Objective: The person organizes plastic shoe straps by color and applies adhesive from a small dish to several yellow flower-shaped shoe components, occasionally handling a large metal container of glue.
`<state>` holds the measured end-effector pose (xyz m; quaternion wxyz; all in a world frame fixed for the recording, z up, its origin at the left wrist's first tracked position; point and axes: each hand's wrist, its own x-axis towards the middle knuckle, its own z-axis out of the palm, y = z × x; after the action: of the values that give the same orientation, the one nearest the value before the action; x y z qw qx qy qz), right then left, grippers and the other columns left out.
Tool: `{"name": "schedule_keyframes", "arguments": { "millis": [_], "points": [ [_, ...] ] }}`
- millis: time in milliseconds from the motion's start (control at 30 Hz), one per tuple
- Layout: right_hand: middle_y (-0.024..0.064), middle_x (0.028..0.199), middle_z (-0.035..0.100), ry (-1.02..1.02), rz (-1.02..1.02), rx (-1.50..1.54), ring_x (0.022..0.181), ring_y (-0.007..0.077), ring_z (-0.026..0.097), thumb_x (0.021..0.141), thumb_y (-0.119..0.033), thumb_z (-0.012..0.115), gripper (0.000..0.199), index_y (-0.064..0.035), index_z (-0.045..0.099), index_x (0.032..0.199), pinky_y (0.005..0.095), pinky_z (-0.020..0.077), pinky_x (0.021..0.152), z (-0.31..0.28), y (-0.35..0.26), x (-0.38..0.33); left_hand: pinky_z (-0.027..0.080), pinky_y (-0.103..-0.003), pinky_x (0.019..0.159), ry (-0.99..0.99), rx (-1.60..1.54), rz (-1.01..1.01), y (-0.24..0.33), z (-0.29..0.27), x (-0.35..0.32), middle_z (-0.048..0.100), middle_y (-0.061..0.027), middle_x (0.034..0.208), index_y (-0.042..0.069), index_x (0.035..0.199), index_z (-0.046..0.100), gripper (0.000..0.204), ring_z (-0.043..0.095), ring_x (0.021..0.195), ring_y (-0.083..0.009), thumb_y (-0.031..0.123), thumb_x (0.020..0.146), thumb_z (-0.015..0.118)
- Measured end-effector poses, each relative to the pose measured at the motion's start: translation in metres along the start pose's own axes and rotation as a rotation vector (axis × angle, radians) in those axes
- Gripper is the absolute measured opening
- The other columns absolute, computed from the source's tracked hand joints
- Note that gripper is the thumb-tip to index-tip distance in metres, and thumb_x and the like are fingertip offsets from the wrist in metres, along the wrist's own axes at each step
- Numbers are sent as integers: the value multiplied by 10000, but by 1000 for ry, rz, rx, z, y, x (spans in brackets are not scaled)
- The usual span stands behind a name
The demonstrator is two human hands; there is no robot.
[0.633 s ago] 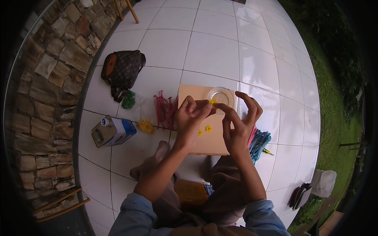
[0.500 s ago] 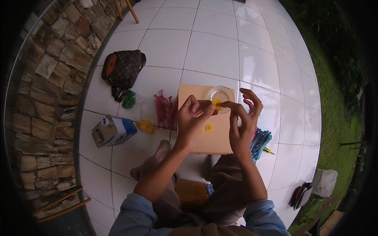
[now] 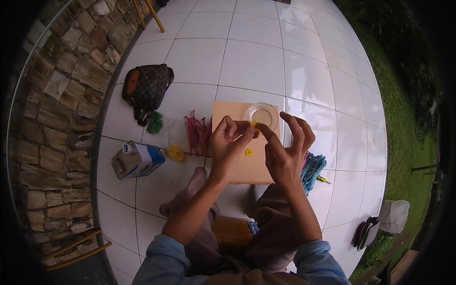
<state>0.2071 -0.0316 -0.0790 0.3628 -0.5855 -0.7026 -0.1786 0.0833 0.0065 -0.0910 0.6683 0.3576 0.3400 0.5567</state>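
Over the far part of a tan board, my left hand (image 3: 229, 147) pinches a small yellow flower-shaped piece (image 3: 254, 124) between thumb and forefinger. The forefinger tip of my right hand (image 3: 287, 152) reaches to that piece from the right; its other fingers are spread and raised. My fingertips partly cover the flower. Just beyond them, a round clear dish (image 3: 261, 112) sits at the board's far right corner. Another yellow flower (image 3: 248, 152) lies on the tan board (image 3: 251, 169) below my hands.
Left of the board lie pink-red strips (image 3: 197, 135), a yellow bundle (image 3: 175, 153) and a green bundle (image 3: 155, 123). Farther left are a metal can (image 3: 137, 160) and a dark backpack (image 3: 149, 86). On the right lie blue-green strips (image 3: 311, 172) and a yellow-handled tool (image 3: 324, 180).
Both hands have shifted slightly left with the flower. My right hand has come closer to my left, its forefinger still at the flower. The whole view has also moved slightly.
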Motion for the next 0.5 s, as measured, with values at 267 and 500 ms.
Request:
{"name": "schedule_keyframes", "arguments": {
  "millis": [267, 500],
  "points": [
    [114, 1155, 451, -19, 337, 499, 1093, 277, 401, 739, 33, 509, 277, -120, 651, 921, 388, 356, 913, -2, 9, 7, 488, -293, 795, -33, -1, 24, -3, -4, 2, 584, -94, 886, 106, 719, 317, 316, 588, 802, -143, 2, 822, 597],
    [118, 1133, 472, -275, 409, 305, 1082, 296, 394, 797, -48, 526, 293, -117, 588, 1075, 389, 362, 914, 54, 87, -20, 444, -283, 835, 174, -64, -43, -24, -17, 25, 521, -47, 886, 99, 800, 411, 177, 529, 820, -125, 73, 848, 579]
  ]
}}
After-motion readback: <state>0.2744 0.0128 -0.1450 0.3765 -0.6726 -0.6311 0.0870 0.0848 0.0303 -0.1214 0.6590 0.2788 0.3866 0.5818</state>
